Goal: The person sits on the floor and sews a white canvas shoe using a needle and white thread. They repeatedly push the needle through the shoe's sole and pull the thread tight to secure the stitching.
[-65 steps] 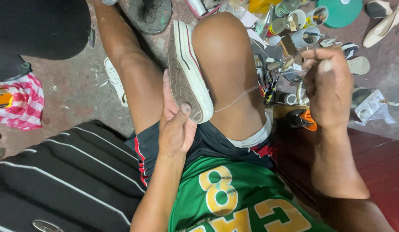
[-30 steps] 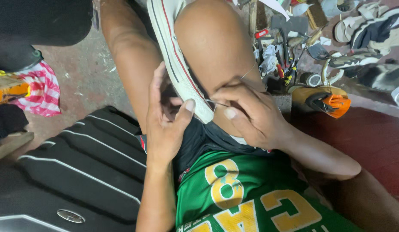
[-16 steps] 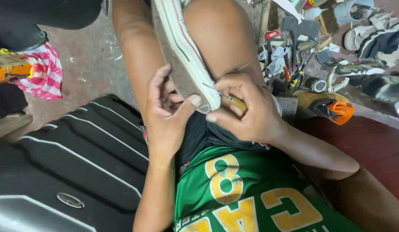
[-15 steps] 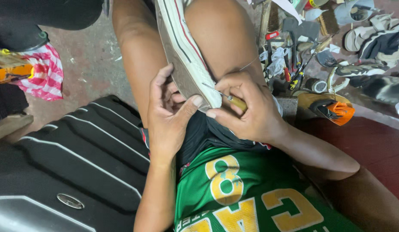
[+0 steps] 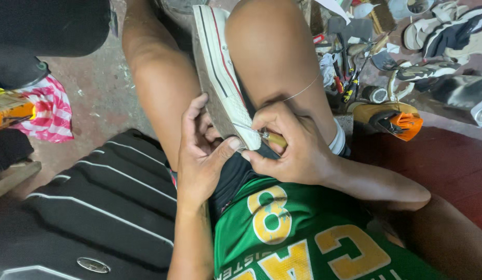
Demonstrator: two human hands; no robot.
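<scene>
A white sneaker [image 5: 220,78] with red and dark stripes on its rubber sole edge stands sole-left between my bare knees. My left hand [image 5: 202,153] clasps its near end, thumb pressed on the toe rubber. My right hand [image 5: 290,148] grips a stitching awl [image 5: 264,136] with a yellowish handle. Its metal needle points left into the sole edge by my left thumb. A thin thread [image 5: 303,91] runs from my right hand up across my right knee.
A heap of tools, shoes and scraps [image 5: 386,46] lies on the floor at the upper right, with an orange and black shoe [image 5: 396,119] beside it. A black ribbed mat [image 5: 95,207] lies at the lower left. A red-and-white checked cloth [image 5: 46,111] is at the far left.
About two seconds ago my right hand was raised to the right, pulling the thread taut. It has come down to the shoe's near end, and the awl needle now meets the sole edge.
</scene>
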